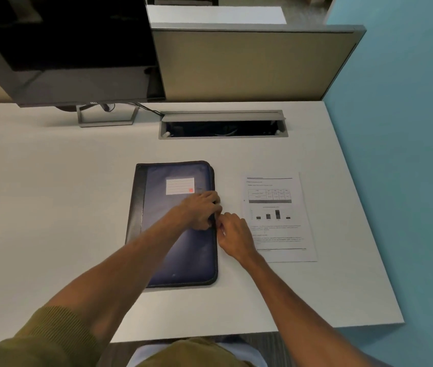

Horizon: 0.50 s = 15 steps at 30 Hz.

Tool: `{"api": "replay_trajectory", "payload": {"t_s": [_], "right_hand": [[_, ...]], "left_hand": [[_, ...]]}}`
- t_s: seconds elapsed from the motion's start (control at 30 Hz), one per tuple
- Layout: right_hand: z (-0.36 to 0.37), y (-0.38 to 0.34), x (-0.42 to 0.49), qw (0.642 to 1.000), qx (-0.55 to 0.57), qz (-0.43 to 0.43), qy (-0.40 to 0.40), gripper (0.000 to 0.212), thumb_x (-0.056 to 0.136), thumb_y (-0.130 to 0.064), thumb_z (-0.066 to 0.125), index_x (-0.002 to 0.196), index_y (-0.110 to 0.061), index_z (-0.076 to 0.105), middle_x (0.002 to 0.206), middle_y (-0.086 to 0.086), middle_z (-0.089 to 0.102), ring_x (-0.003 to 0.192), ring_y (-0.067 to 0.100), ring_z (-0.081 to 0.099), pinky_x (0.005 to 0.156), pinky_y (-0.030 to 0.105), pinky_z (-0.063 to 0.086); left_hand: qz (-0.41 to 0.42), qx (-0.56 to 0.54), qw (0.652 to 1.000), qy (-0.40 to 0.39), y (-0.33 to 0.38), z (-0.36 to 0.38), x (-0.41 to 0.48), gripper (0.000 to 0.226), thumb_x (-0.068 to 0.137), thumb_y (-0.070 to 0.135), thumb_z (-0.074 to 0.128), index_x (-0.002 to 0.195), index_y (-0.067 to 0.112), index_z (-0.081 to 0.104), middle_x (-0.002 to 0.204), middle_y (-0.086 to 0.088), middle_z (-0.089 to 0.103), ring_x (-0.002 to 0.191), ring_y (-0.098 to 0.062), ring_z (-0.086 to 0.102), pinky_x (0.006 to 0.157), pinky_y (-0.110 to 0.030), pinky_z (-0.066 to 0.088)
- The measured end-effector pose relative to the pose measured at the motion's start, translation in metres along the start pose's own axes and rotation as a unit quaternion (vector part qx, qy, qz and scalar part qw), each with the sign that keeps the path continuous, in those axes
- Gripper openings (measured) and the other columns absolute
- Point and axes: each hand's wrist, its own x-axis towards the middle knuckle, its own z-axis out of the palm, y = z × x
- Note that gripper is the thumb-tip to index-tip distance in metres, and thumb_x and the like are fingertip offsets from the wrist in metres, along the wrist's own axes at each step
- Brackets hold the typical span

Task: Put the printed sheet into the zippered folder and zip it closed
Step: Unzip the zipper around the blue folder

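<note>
A dark blue zippered folder [173,234] with a white label lies flat in the middle of the white desk [51,207]. My left hand [202,209] rests on its right edge, fingers curled over the zippered side. My right hand [232,233] is just right of that edge, fingertips pinched at the zipper line; the zipper pull itself is hidden by my fingers. The printed sheet [279,215], with a table, a bar chart and text, lies flat on the desk to the right of the folder, partly under my right wrist.
A monitor [64,49] on a metal stand sits at the back left. An open cable tray [223,127] is recessed in the desk behind the folder. A beige partition [250,64] closes the back. The desk's right edge borders a blue floor.
</note>
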Motion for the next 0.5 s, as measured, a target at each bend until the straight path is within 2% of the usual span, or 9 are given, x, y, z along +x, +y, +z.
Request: {"api": "replay_trajectory", "payload": {"t_s": [0.1,0.3,0.4,0.5], "right_hand": [[0.002,-0.001,-0.012,1.0,0.003,0.005,0.009,0.023,0.11,-0.031,0.052,0.122,-0.015,0.064,0.123,0.005,0.069,0.109,0.022,0.065,0.101,0.037,0.054],[0.011,0.0,-0.051,1.0,-0.009,-0.004,-0.014,0.011,0.103,-0.021,0.06,0.106,-0.013,0.068,0.11,0.007,0.07,0.101,0.024,0.064,0.087,0.035,0.052],[0.018,0.004,-0.076,1.0,-0.007,-0.005,-0.027,0.01,0.099,-0.015,0.06,0.098,-0.011,0.069,0.104,0.007,0.071,0.098,0.026,0.065,0.086,0.038,0.055],[0.026,0.005,-0.099,0.999,0.011,0.016,-0.038,0.01,0.096,-0.021,0.064,0.095,-0.014,0.071,0.098,0.003,0.074,0.093,0.022,0.067,0.088,0.038,0.056]], "left_hand": [[-0.004,0.015,1.0,-0.001,0.006,-0.001,-0.004,0.051,0.1,0.032,0.069,0.149,0.021,0.057,0.165,-0.006,0.038,0.161,-0.026,0.033,0.133,-0.043,0.032],[-0.023,0.032,0.999,0.015,0.011,-0.005,-0.01,0.044,0.102,0.03,0.067,0.144,0.023,0.058,0.167,-0.006,0.035,0.163,-0.028,0.028,0.135,-0.043,0.03],[-0.047,0.055,0.997,0.039,0.016,-0.002,-0.016,0.046,0.103,0.031,0.065,0.148,0.024,0.056,0.171,-0.007,0.031,0.166,-0.03,0.022,0.137,-0.047,0.025],[-0.081,0.054,0.994,0.045,0.026,0.004,-0.023,0.046,0.104,0.03,0.064,0.149,0.026,0.054,0.173,-0.006,0.027,0.166,-0.03,0.02,0.134,-0.055,0.026]]}}
